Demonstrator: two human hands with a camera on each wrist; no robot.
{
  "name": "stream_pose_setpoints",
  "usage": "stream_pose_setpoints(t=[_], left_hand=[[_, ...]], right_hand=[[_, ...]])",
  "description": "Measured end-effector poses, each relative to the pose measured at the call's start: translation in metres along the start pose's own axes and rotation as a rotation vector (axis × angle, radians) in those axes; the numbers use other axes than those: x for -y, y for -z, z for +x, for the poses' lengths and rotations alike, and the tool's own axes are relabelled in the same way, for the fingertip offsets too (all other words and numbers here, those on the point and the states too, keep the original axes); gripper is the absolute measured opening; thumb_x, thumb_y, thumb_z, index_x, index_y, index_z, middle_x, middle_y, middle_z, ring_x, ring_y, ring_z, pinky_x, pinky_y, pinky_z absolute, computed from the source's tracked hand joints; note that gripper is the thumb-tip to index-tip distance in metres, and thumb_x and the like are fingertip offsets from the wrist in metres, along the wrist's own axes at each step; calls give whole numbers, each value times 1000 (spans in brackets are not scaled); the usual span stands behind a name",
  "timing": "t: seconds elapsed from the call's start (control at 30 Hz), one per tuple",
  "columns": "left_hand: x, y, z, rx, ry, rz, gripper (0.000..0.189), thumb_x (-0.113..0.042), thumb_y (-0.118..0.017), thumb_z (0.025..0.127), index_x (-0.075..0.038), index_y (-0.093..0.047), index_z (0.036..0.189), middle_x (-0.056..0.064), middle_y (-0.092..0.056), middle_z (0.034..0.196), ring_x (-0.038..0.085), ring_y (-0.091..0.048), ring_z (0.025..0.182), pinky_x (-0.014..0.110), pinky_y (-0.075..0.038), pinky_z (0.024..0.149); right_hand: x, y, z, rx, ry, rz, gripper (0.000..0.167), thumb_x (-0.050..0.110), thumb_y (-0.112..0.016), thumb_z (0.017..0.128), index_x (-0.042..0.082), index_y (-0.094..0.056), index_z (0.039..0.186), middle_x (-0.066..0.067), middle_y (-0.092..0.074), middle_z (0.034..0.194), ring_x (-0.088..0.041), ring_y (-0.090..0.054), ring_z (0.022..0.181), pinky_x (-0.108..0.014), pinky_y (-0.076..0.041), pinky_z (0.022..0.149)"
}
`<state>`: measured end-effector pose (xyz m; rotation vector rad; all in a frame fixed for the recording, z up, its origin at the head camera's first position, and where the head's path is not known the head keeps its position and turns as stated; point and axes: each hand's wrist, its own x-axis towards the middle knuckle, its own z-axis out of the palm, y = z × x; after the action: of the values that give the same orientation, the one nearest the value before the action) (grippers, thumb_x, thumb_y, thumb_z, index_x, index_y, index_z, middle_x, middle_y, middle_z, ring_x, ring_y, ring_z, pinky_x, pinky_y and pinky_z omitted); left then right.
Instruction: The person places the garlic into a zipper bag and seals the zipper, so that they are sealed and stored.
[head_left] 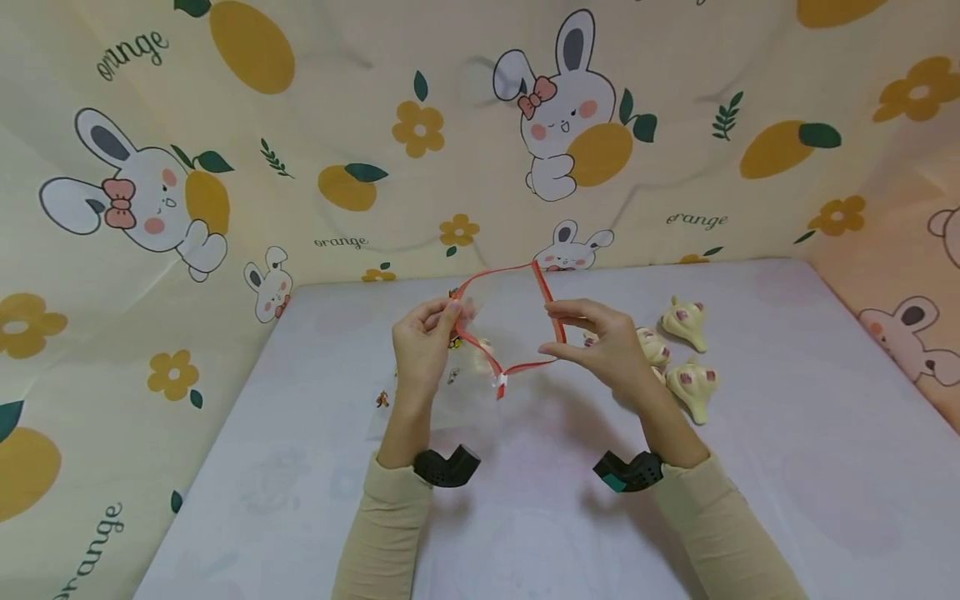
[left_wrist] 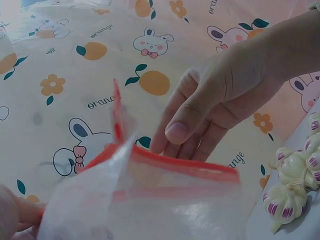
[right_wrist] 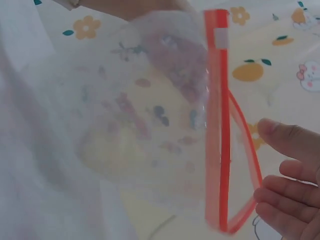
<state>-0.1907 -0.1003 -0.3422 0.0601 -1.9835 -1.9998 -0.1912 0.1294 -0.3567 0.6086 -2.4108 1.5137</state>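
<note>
A clear zip bag (right_wrist: pixel 150 120), printed with small cartoon figures, is held up over the table with its red-edged mouth (head_left: pixel 546 287) spread wide. My left hand (head_left: pixel 423 346) pinches the left side of that red edge between thumb and fingers. On the opposite side is my right hand (head_left: pixel 600 337), thumb and fingers apart, its fingertips right at the red edge in the right wrist view. A white slider (head_left: pixel 501 381) sits at the near corner of the mouth. Something pale yellowish shows through the bag's film.
Several garlic bulbs (head_left: pixel 693 385) with purple-marked cloves lie to the right, just beyond my right hand. The white-covered table (head_left: pixel 525 533) reaches back to a fabric wall (head_left: pixel 465 183) printed with rabbits and oranges. Wrist cameras (head_left: pixel 450 467) are strapped to both wrists.
</note>
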Motion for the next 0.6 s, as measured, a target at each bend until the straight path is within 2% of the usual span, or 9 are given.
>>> stream_pose_setpoints(t=[0.07,0.13,0.27,0.47,0.53,0.6], left_hand=[[0,0,0,4,4,-1,21,-13,-66,91,7,-68,100,11,-78,89,3,-73,77,15,-59,72],[-1,1,0,6,3,-1,21,-13,-66,91,6,-68,100,13,-77,91,5,-73,79,15,-59,73],[-2,1,0,8,-12,4,21,-12,-65,91,7,-68,100,12,-77,91,12,-75,84,17,-60,74],[-1,0,0,12,-1,0,21,-12,-64,92,7,-67,101,-2,-77,82,11,-75,82,14,-59,72],[0,0,-1,12,2,1,21,-11,-64,92,8,-67,101,-2,-77,82,8,-74,81,13,-58,71],[0,0,-1,17,-2,1,20,-10,-64,92,8,-67,101,5,-78,87,6,-74,80,13,-58,72]], right_hand=[[-2,2,1,-25,50,1,47,6,-83,72,4,-66,116,-14,-71,115,-13,-67,105,-20,-55,95],[-4,4,2,-38,85,14,46,1,-82,71,-1,-66,114,-19,-71,112,-3,-67,100,-12,-53,93],[-5,8,2,-37,58,34,44,1,-81,73,-3,-66,113,-21,-70,111,18,-59,95,-4,-50,89],[-6,12,-2,-15,-32,57,40,6,-79,77,-1,-65,113,-21,-69,112,13,-61,94,-4,-51,85],[-8,14,-3,-7,-38,57,39,7,-79,78,-1,-65,114,-21,-70,112,12,-62,93,-4,-51,85],[-11,16,-5,-5,-34,37,38,8,-78,79,0,-65,114,-21,-70,112,14,-62,93,-3,-51,84]])
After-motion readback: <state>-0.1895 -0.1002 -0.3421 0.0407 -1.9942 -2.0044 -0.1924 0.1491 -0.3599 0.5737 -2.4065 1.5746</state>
